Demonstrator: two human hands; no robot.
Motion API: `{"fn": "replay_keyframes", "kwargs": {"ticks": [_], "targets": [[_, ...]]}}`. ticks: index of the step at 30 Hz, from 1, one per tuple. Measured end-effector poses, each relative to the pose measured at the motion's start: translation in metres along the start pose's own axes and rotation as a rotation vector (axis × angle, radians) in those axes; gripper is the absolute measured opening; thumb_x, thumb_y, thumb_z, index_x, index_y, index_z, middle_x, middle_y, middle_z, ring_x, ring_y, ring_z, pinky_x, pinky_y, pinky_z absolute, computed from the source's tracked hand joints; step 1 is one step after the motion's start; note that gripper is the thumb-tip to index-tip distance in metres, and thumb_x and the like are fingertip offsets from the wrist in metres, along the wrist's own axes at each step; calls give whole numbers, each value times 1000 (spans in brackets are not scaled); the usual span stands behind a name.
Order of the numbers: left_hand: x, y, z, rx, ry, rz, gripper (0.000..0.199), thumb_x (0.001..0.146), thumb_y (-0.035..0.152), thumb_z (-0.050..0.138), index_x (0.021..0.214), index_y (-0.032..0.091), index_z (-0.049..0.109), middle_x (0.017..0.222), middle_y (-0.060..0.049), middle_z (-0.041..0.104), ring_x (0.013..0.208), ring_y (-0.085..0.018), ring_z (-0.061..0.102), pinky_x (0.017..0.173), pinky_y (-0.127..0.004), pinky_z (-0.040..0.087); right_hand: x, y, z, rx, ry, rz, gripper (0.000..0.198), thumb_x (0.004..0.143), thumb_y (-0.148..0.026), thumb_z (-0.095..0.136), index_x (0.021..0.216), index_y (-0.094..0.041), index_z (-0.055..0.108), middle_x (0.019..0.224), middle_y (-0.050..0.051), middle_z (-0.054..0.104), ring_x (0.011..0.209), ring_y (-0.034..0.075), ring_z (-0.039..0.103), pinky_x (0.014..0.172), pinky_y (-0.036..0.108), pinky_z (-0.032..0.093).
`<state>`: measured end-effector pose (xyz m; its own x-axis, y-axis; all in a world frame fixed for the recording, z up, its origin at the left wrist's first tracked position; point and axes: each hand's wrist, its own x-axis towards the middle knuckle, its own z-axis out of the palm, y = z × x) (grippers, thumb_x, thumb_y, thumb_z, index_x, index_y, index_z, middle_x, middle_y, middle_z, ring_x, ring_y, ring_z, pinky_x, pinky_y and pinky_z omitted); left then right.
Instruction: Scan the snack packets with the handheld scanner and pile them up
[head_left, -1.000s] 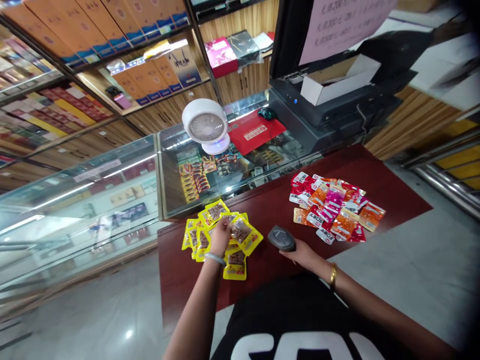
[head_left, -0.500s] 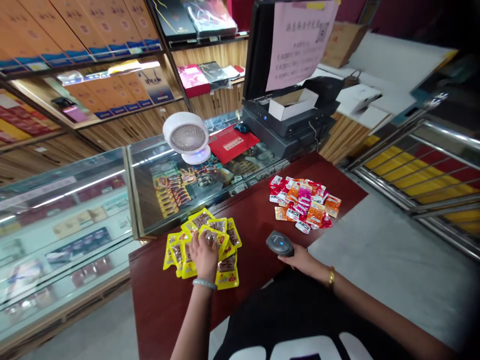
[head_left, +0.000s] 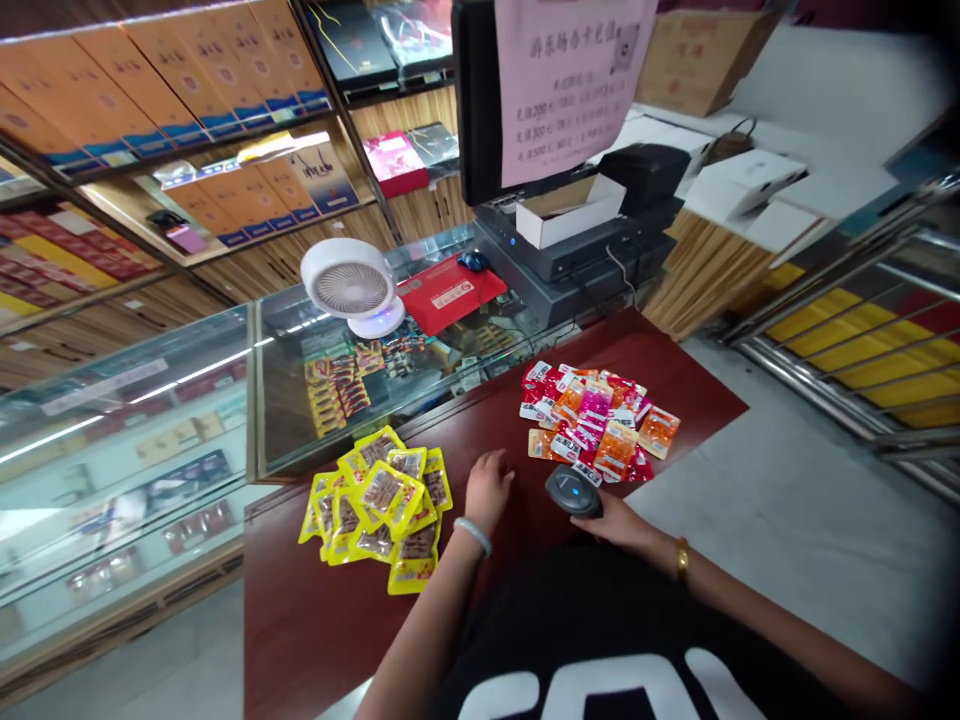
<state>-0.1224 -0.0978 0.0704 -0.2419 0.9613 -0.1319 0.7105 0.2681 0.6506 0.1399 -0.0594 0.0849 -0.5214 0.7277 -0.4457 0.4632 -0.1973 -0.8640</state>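
Note:
My left hand (head_left: 489, 492) is over the dark red tabletop, between two piles of packets. Its fingers are loosely bent and nothing shows in them. Left of it lies a pile of yellow snack packets (head_left: 390, 495), overlapping, with brown contents visible through clear windows. My right hand (head_left: 611, 522) is closed around the handle of a dark grey barcode scanner (head_left: 572, 491), whose head has a small blue light. Just beyond the scanner is a heap of red, orange and pink snack packets (head_left: 596, 410). The scanner's head is close to the near edge of that heap.
Behind the red table (head_left: 300, 630) stands a glass display counter (head_left: 281, 430) with a white fan (head_left: 349, 280) and a red mat (head_left: 450, 295). A monitor (head_left: 474, 110) with a pink notice rises at the back. A metal railing (head_left: 840, 400) is at the right.
My left hand has left the yellow packets and moved right. The scanner in my right hand is closer to the red and orange heap. The view has shifted slightly.

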Motion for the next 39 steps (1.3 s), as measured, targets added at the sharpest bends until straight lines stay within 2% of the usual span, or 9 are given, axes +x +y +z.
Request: {"fn": "replay_keyframes", "kwargs": {"ticks": [5,10,13,18,20,23,29,35,39], "targets": [[66,59,51,187,-139,13,51,81,22,64,132,21,54,133,-12,55,117,-25,52,101,-38,40,13,18,-48,14,-67,-74,61,66,-39,80,120,-16,63,121,14,70,115,34,63,102,51,46],[88,78,70,400,-210,-91,52,72,30,76,119,18,58,126,-16,55,117,-32,49,93,-42,42,19,22,-81,-36,-112,-113,61,66,-36,79,121,-16,63,124,15,69,118,36,61,105,53,43],[79,68,69,335,-234,-252,45,70,27,77,110,14,60,115,-17,62,111,-30,55,91,-39,43,23,23,-90,-44,-153,-99,59,66,-37,78,119,-16,64,121,15,70,116,37,63,103,54,45],[52,28,55,-80,-174,-529,18,75,21,71,91,16,67,89,-9,71,86,-21,66,77,-29,46,36,18,-87,-66,-230,-114,57,67,-36,77,119,-15,65,117,15,72,110,36,66,98,52,49],[42,11,50,-154,-143,-567,10,80,24,66,86,17,68,83,-6,72,76,-16,66,69,-25,47,42,12,-80,-73,-273,-126,55,67,-37,77,117,-16,66,115,14,73,107,35,67,96,51,50],[30,-6,46,-270,-68,-617,16,85,28,59,89,15,68,79,-4,72,64,-12,64,60,-21,46,48,1,-68,-90,-331,-140,53,68,-38,77,115,-15,68,112,14,74,104,35,69,94,50,51],[20,-16,45,-411,46,-666,24,85,30,58,97,12,68,67,-2,68,51,-9,55,50,-20,43,55,-13,-48,-113,-402,-157,44,70,-40,77,108,-19,72,105,11,77,99,33,70,91,47,53],[24,-26,27,-452,89,-706,17,84,26,57,91,13,66,71,-3,69,56,-11,58,53,-20,45,56,-12,-40,-124,-355,-137,48,69,-41,77,111,-16,70,106,12,76,103,33,69,94,48,52],[32,-34,1,-370,171,-685,23,82,22,59,103,14,64,97,-8,71,85,-16,65,73,-26,51,51,-5,-38,-116,-299,-106,50,67,-39,78,111,-16,70,109,13,75,103,34,69,94,50,51]]}}
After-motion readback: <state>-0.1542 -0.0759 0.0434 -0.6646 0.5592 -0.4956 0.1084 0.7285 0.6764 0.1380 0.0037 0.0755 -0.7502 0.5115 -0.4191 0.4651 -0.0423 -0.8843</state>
